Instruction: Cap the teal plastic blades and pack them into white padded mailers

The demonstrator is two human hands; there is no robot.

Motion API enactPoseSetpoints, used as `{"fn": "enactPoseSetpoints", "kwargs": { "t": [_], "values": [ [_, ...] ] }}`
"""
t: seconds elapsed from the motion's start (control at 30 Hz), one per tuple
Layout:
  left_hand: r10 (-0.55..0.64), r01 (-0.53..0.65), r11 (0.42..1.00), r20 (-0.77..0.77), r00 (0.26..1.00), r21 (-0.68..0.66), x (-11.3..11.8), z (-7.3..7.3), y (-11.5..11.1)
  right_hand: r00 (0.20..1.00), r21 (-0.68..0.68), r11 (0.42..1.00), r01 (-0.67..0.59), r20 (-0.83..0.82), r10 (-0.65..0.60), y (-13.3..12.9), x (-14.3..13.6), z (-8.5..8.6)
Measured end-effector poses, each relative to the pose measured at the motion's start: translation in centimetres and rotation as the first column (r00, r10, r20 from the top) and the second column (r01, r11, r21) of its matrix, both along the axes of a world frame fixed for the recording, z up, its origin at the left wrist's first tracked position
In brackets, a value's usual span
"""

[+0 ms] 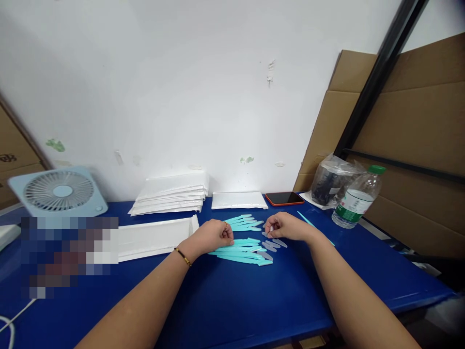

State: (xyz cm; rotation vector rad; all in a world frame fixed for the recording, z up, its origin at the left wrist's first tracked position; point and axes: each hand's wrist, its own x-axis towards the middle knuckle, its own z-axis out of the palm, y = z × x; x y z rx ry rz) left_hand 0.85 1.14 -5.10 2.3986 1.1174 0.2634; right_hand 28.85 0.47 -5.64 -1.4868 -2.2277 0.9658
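Several turquoise razor-like sticks [243, 258] lie in two groups on the blue table, their narrow heads toward the right. My left hand [219, 235] is closed at the left part of these sticks, thumb and fingers together; what it grips, if anything, is too small to tell. Small clear plastic covers [271, 245] are scattered just right of the sticks. Above them my right hand [279, 226] is closed in a pinch, with a small pale clear piece at its fingertips. One more turquoise stick [308, 219] lies apart, beyond my right wrist.
A light blue fan [63, 191] stands at the left. White padded sleeves [169, 191] are stacked near the wall, with another [156, 237] in front. An orange-edged phone [284, 198], a bagged dark object [327, 184] and a bottle [356, 201] are at the right.
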Motion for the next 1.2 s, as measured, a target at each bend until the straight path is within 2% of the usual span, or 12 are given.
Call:
{"fn": "enactPoseSetpoints", "kwargs": {
  "t": [0.07,0.27,0.47,0.7,0.93,1.1,1.2],
  "values": [
    [-0.009,0.008,1.000,0.018,1.000,0.005,0.1,0.0,-0.1,1.000,-0.009,1.000,-0.012,-0.008,0.012,0.0,0.1,0.0],
    [0.081,-0.083,0.993,0.032,0.996,0.087,0.2,-0.6,0.5,1.000,0.019,1.000,0.003,-0.012,-0.003,0.1,-0.3,-0.2],
    [0.088,-0.094,0.992,0.066,0.994,0.090,0.2,-1.4,0.9,1.000,0.089,0.996,-0.020,0.019,0.018,0.0,-1.4,-0.3],
    [0.095,-0.101,0.990,0.064,0.993,0.094,0.0,-1.4,1.2,1.000,0.170,0.985,-0.011,0.030,0.006,-0.1,-1.8,-0.4],
    [0.093,-0.099,0.985,0.054,0.994,0.140,0.9,-1.7,1.1,1.000,0.239,0.971,-0.022,0.018,0.018,0.1,-3.5,-0.7],
    [0.149,-0.176,0.957,0.128,0.980,0.231,0.7,-1.3,0.7,0.997,0.253,0.965,0.071,-0.008,-0.071,-0.4,-1.5,0.7],
    [0.060,-0.071,0.990,0.090,0.994,0.123,0.1,-0.6,0.3,0.998,0.098,0.994,0.046,0.047,-0.051,-0.9,0.7,1.6]
  ]
}}
